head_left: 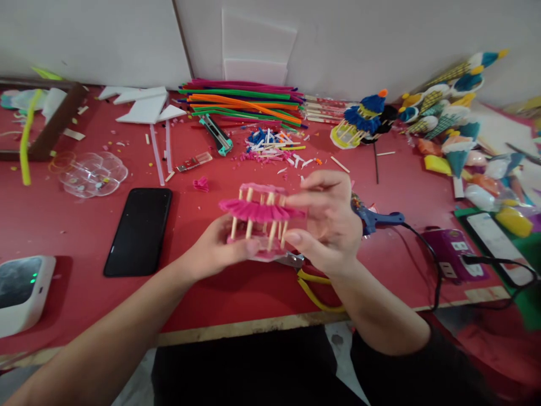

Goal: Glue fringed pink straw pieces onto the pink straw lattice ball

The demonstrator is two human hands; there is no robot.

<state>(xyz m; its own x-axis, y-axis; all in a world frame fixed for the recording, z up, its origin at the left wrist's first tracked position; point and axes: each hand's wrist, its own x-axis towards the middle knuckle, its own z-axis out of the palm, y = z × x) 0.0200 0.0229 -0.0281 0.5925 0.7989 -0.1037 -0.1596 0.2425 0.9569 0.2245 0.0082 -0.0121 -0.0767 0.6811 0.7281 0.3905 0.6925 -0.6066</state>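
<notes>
Both hands are closed on one small pink cage, held in the air just above the desk, near its front edge. The left hand takes it from below and from the left, fingers on the bottom disc. The right hand clamps the right side, thumb under the bottom disc and fingers curled over the top. The cage is two pink discs joined by a ring of thin wooden sticks, with a pleated pink frill around the upper one. It looks very light and rather frail: the sticks would likely snap or come loose at their ends if squeezed sideways, and the frill would crush. The safer hold is probably on the disc rims, top and bottom, with a soft pinch. Under the right hand lies a tool with yellow handles, partly hidden. Just to the right a blue glue gun rests on the desk, its cord running to a purple socket block. To the left of the cage lies a black phone, face up, and beyond it a clear tray. A white device sits at the left edge. Farther back are cut scraps, a cutter, a bundle of coloured straws and white foam pieces. At the back right stand finished blue models.
</notes>
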